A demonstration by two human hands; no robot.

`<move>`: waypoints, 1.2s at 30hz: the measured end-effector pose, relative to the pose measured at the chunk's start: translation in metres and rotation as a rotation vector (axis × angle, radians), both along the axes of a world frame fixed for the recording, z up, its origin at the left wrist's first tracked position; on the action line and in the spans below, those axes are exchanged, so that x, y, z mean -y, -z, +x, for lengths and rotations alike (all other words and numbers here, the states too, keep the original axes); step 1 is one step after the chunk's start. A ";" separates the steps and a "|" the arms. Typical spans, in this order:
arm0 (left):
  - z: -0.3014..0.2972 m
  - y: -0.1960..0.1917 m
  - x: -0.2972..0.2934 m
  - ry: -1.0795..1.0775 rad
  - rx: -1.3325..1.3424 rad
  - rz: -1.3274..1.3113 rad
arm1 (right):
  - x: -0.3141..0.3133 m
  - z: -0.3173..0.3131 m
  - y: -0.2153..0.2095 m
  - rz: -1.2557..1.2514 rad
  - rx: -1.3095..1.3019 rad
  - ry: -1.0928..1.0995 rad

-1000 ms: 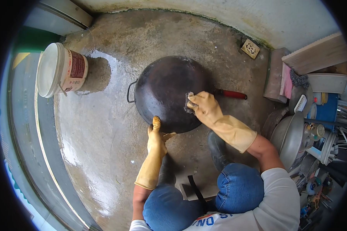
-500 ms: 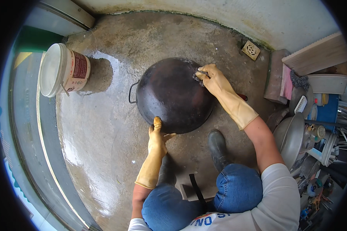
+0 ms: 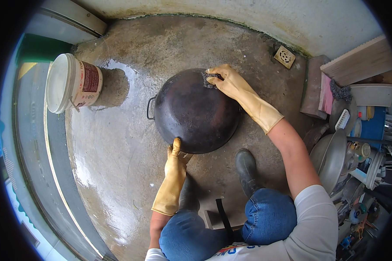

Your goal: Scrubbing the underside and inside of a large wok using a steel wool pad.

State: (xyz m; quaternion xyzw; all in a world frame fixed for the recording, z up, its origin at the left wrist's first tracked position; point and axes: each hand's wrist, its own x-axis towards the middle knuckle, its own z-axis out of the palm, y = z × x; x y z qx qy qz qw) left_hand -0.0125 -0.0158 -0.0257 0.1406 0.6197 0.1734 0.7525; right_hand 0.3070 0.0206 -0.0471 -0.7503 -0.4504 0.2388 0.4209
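A dark, round-bottomed wok (image 3: 194, 117) lies upside down on the wet concrete floor in front of me, its loop handle (image 3: 150, 108) pointing left. My left hand (image 3: 175, 160), in a long yellow rubber glove, grips the near-left rim, thumb on the outer surface and fingers partly hidden below the edge. A grey wire scourer (image 3: 210, 81) is pinched in my gloved right hand (image 3: 227, 80) and pressed against the wok's upper right, near the far rim.
A white bucket (image 3: 60, 82) stands at the far left. A square floor drain (image 3: 284, 57) lies near the far wall. Along the right are boards (image 3: 357, 61), a white brush (image 3: 342, 119), a large metal pan (image 3: 329, 154) and crowded tools. My boots (image 3: 247, 172) flank the near side.
My right hand has slid the scourer left and slightly away from me over the wok. My left hand stays at the near rim.
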 end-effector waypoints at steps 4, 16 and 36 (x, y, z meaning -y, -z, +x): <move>-0.011 0.004 -0.002 0.074 -0.004 -0.030 | 0.032 -0.030 -0.005 0.083 0.223 0.137; -0.024 0.038 0.002 0.362 -0.191 0.051 | -0.024 -0.032 0.001 -0.216 0.375 -0.175; -0.043 0.077 0.010 0.283 -0.094 0.158 | -0.060 -0.047 -0.020 -0.312 0.262 -0.055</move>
